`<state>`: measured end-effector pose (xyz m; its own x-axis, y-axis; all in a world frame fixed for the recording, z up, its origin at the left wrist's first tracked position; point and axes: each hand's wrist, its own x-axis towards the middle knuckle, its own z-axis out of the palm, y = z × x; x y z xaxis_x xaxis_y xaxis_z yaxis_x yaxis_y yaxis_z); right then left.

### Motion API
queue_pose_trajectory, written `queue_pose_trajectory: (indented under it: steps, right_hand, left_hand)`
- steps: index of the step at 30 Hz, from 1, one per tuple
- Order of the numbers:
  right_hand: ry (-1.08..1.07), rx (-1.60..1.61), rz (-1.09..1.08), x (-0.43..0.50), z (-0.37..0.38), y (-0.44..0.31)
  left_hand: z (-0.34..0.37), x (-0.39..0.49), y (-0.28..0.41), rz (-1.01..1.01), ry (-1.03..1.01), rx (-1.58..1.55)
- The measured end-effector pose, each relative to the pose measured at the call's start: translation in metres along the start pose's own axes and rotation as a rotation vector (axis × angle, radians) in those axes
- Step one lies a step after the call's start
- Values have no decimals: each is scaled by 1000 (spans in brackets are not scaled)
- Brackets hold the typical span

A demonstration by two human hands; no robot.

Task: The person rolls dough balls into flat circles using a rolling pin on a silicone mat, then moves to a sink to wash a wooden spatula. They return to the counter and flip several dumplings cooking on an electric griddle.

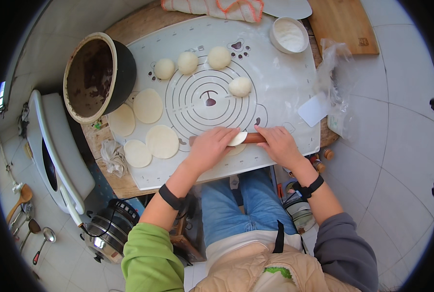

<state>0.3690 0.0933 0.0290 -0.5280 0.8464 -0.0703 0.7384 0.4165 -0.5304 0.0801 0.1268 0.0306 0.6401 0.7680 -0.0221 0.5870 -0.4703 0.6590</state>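
Note:
Both my hands are on a reddish-brown wooden rolling pin [255, 137] near the front edge of a printed white pastry mat [279, 106]. My left hand [212, 145] covers most of the pin's left part, and my right hand [280, 144] grips its right end. A flap of white dough [238, 139] curls up over the pin beside my left fingers; more of that dough [236, 150] lies flat under the pin. Several flattened dough rounds [162, 141] rest on the mat's left side. Several dough balls [219, 57] sit farther back, one of them nearer the mat's middle.
A dark pot [125, 73] with brown residue inside tilts at the back left. At the back right stands a white bowl of flour [290, 35]. A white scraper [312, 109] and a clear plastic bag [337, 69] lie at right. A crumpled cloth [113, 157] is front left.

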Motion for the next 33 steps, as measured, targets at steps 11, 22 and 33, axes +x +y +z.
queue_pose_trajectory:
  steps: [11,22,33]
  right_hand:
    - [59,-92,-65,-32,-53,-18]
    - [57,-47,-32,-44,-53,-37]
    - [32,-24,-5,-15,-11,-28]
  left_hand:
    - [4,28,4,-720,32,-980]
    - [2,7,12,-801,128,-1331]
    - [4,-63,17,-690,285,-77]
